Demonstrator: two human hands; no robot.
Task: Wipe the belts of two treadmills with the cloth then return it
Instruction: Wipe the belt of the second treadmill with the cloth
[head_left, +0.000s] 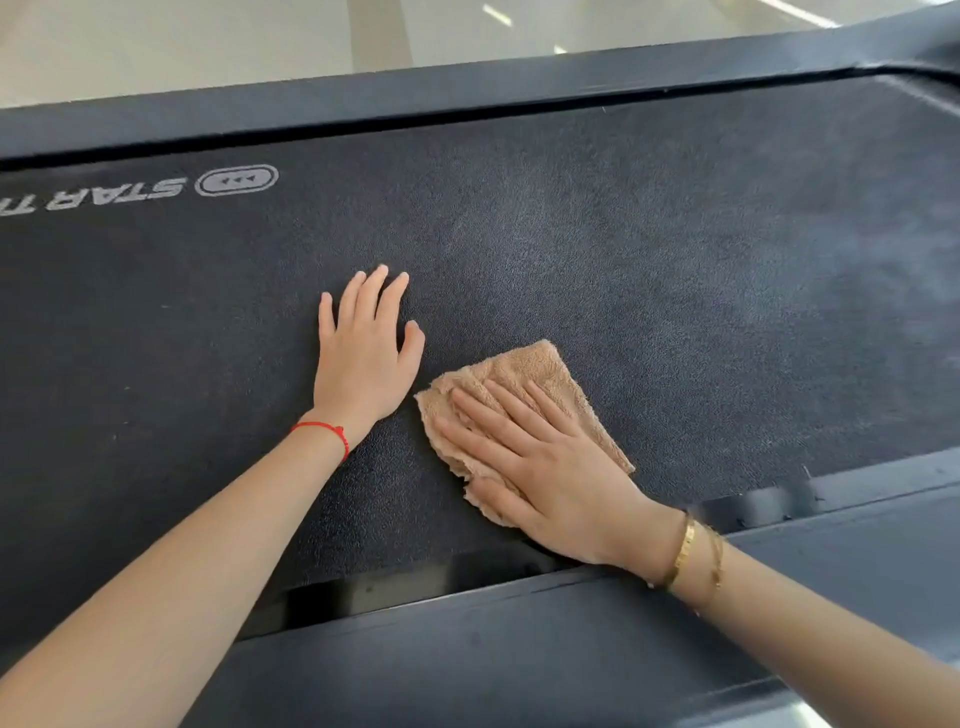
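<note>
A dark textured treadmill belt (623, 249) fills most of the head view, with white lettering at its far left. A tan terry cloth (535, 371) lies folded on the belt near its close edge. My right hand (540, 467) presses flat on the cloth, fingers spread and pointing up-left, covering its lower half. My left hand (363, 353) rests palm down on the bare belt just left of the cloth, fingers apart, holding nothing. A red string circles my left wrist and gold bracelets my right.
The near side rail (519, 649) of the treadmill runs under my forearms. The far side rail (415, 93) borders the belt at the top, with pale floor (156, 36) beyond it. The belt's end curves down at the upper right.
</note>
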